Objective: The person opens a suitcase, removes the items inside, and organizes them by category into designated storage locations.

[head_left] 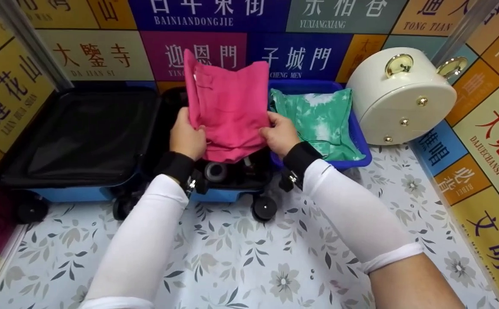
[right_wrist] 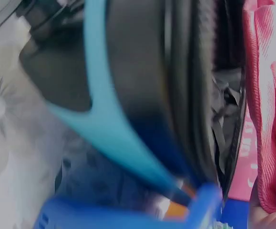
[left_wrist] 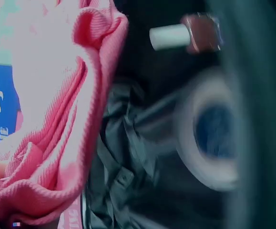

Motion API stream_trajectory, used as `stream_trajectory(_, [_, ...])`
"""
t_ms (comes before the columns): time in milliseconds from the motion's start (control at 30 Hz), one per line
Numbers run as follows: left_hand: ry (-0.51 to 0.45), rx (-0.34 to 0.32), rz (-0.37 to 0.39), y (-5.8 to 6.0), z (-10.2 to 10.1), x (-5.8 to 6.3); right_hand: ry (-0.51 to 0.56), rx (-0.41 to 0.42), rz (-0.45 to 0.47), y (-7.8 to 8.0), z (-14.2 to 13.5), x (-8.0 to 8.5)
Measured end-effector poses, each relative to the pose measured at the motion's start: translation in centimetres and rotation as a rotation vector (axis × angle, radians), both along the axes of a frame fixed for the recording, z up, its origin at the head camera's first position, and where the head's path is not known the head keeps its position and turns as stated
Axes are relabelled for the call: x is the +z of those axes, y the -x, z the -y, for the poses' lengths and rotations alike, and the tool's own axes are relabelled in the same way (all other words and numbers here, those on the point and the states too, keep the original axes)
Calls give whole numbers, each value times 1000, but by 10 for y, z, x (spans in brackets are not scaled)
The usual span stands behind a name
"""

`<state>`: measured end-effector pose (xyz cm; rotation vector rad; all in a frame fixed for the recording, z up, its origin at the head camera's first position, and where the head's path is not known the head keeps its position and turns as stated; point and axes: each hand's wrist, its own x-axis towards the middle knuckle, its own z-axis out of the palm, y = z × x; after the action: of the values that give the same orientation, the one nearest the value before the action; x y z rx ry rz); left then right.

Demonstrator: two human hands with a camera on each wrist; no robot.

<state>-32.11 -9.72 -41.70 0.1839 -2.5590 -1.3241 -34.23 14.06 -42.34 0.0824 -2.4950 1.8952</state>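
Observation:
Both hands hold a folded pink garment [head_left: 232, 111] up over the right half of an open suitcase [head_left: 219, 195]. My left hand [head_left: 188, 136] grips its lower left edge, thumb in front. On the opposite edge, my right hand [head_left: 281, 134] pinches the cloth between thumb and fingers. Thick ribbed folds of the garment [left_wrist: 66, 143] show in the left wrist view. Below it in the case lie a white ring-shaped roll [left_wrist: 188, 143] and a small reddish bottle [left_wrist: 203, 33] with a white cap. The garment hides much of that half.
The suitcase's other half, with a black cover [head_left: 90, 137], lies at left. A blue basket [head_left: 363, 159] at right holds a green-and-white tie-dyed cloth [head_left: 318, 122]. Beside it stands a cream round-topped case [head_left: 399, 94] with gold handles. Printed walls surround the floral-patterned surface [head_left: 232, 257].

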Motion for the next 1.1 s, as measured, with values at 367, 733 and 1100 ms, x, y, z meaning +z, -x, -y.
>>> stream_trajectory(367, [-69,-66,-35,6,-63,12,-69,-79,-51,-7,-67,19])
stream_trajectory(733, [-122,-162,-12,5,-137,7,-206,-208,-93,-15,-138,14])
stream_trajectory(1100, [-66,-245,36,7,-176,-13,-354,-293,-159,-19,-180,-4])
